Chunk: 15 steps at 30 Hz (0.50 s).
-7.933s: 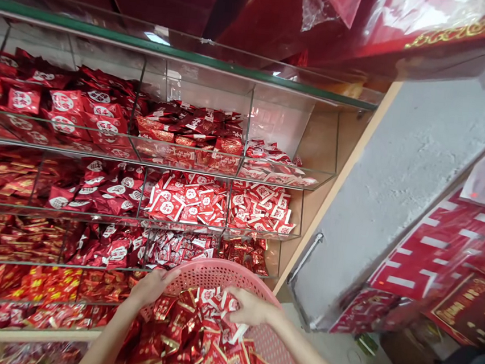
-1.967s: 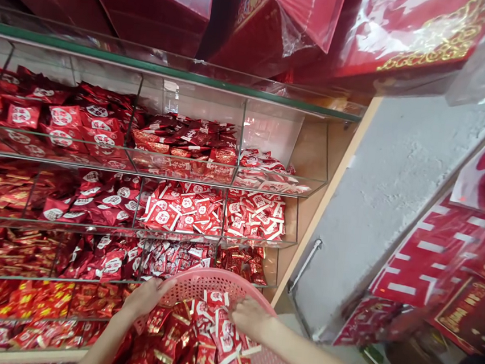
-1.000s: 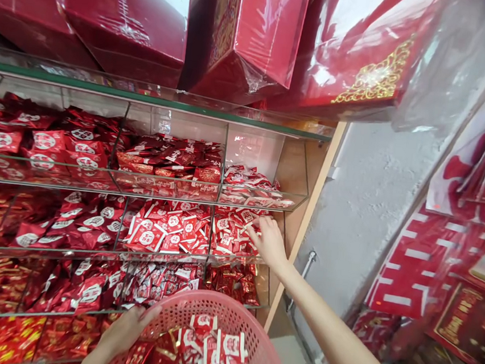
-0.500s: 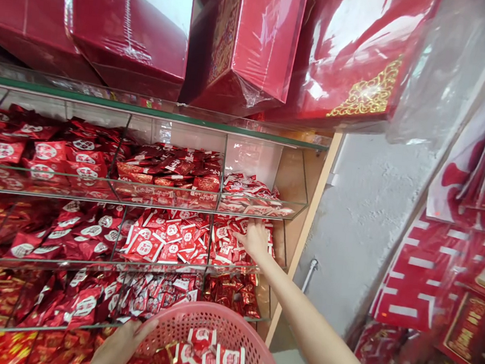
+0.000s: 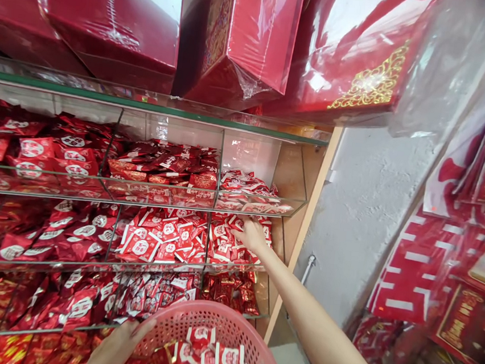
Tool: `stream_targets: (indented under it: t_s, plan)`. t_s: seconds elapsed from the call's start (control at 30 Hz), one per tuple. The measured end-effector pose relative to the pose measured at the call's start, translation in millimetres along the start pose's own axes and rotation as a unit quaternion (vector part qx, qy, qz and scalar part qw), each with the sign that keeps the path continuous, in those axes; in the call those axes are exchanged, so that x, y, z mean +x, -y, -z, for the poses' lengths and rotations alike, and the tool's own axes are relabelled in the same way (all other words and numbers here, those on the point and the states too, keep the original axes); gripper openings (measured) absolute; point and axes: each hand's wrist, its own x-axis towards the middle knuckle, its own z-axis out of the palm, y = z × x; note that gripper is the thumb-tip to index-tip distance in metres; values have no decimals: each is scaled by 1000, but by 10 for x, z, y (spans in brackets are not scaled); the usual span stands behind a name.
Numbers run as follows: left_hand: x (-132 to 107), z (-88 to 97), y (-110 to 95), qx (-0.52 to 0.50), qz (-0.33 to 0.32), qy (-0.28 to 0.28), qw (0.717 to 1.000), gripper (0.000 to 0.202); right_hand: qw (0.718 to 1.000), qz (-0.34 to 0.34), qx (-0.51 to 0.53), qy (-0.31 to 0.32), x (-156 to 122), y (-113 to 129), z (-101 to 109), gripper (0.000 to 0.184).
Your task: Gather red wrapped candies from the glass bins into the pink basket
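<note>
My left hand (image 5: 117, 348) is closed on the rim of a pink perforated plastic basket (image 5: 258, 349), its thumb over the edge. Inside the basket lie several red-and-white wrapped packets (image 5: 229, 359) and some red-and-gold ones (image 5: 164, 362). Up at the right end of the glass shelving, my right hand (image 5: 252, 237) reaches into a compartment of small red-and-white packets (image 5: 221, 247). Its thumb points left, apart from the fingers, which lie against the packets. The fingertips are partly hidden, and no packet shows lifted in the hand.
Glass dividers and shelf edges (image 5: 158, 203) border the compartments, all filled with red packets. Large wrapped red boxes (image 5: 260, 40) stand on the glass shelf above. A wooden side panel (image 5: 309, 205) and a grey wall (image 5: 359, 216) are at right, beside hanging red goods (image 5: 410, 267).
The view has shifted slightly, so the shelves sit a little further left and higher. Both hands keep nearly the same places, the left on the basket rim, the right among the packets.
</note>
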Motion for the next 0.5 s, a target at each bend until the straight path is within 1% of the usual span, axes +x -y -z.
stream_targets:
  t_s: [0.07,0.13,0.27,0.4,0.43,0.5]
  plan:
    - [16,-8,19,-20,-10,12,1000,56,1000,12,-2,21,35,-22,9,52]
    - [27,-18,37,-25,-5,12,1000,57,999,22,-7,35,59,-36,3,54]
    - [34,-28,54,-20,-5,13,1000,56,999,24,2,30,79,-42,-10,56]
    - [33,-29,56,-23,-18,19,999,57,999,-13,27,37,84,-52,15,51]
    - [33,-30,55,-24,-14,15,999,57,999,-15,36,36,80,-59,23,49]
    - [34,-33,53,-23,-4,7,1000,57,998,2,52,31,62,-77,34,46]
